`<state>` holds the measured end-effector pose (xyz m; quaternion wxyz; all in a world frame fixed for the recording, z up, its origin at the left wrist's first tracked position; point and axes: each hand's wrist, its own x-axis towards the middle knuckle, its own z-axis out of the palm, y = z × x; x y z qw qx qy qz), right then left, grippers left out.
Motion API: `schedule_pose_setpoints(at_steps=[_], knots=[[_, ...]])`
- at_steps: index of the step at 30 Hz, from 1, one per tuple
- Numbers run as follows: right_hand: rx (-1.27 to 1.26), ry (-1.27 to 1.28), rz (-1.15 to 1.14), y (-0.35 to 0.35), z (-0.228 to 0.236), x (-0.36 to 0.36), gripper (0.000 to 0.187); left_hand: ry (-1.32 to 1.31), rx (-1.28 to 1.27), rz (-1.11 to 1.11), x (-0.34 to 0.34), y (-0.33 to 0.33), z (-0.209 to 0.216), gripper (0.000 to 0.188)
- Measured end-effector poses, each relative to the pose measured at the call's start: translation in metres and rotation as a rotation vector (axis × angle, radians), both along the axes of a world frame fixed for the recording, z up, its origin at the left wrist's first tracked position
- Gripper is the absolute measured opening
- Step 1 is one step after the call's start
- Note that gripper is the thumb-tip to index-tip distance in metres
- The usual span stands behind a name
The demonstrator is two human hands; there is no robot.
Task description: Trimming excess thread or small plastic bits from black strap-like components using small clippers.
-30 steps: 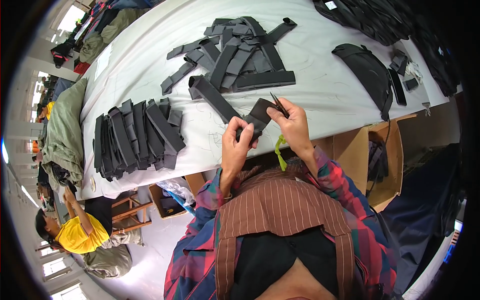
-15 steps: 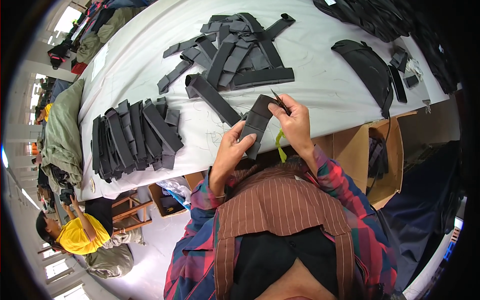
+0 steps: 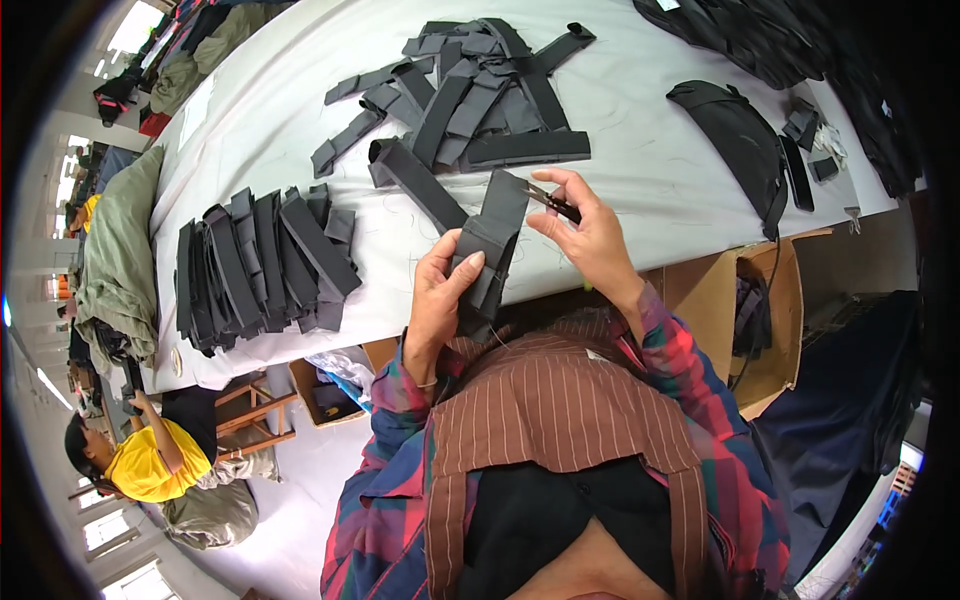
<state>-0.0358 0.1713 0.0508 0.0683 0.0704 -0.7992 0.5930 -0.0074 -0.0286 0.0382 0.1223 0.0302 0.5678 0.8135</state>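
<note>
My left hand (image 3: 435,300) is closed around a folded black fabric strip (image 3: 492,232), thumb pressed on its face. The strip's upper end stands up above the table's near edge, and its lower end hangs toward my apron. My right hand (image 3: 597,245) grips small dark thread snips (image 3: 556,205), with the tips pointing left at the strip's upper right edge. Whether the blades touch the fabric I cannot tell. Just beyond my hands, a loose heap of similar black strips (image 3: 485,105) lies on the table, and one strip (image 3: 415,185) slants from it toward my left hand.
A neater row of black strips (image 3: 265,260) lies left on the white-covered table (image 3: 270,130). A curved black fabric piece (image 3: 735,140) and dark bundles (image 3: 745,40) are at right. Below the edge stands a cardboard box (image 3: 705,300). A person in yellow (image 3: 160,460) works at far left.
My left hand has moved slightly left and the strip has turned more upright. My right hand has opened out a little, with the snips now pointing left. A yellow-green ribbon has gone from sight.
</note>
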Motion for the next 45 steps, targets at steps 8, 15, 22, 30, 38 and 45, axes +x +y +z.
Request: schedule_pose_setpoints(at_steps=[8,15,22,30,38,45], knots=[[0.357,0.218,0.194,0.012,0.026,0.006,0.018,-0.026,-0.136,-0.083,-0.003,-0.003,0.005,0.026],[0.495,0.386,0.282,0.015,0.026,0.003,0.013,-0.05,-0.152,-0.162,-0.003,-0.007,0.003,0.027],[0.513,0.441,0.263,0.017,0.025,0.005,0.011,-0.072,-0.155,-0.18,-0.003,-0.008,0.002,0.027],[0.3,0.334,0.114,-0.001,0.018,0.011,0.008,0.208,-0.59,-0.134,0.001,0.002,0.011,0.012],[0.229,0.154,0.078,-0.001,0.021,0.012,0.007,0.432,-0.787,-0.057,0.001,0.004,0.015,0.014],[0.326,0.296,0.27,-0.011,0.016,0.008,0.024,0.464,-0.921,-0.119,-0.003,0.005,0.021,0.016]])
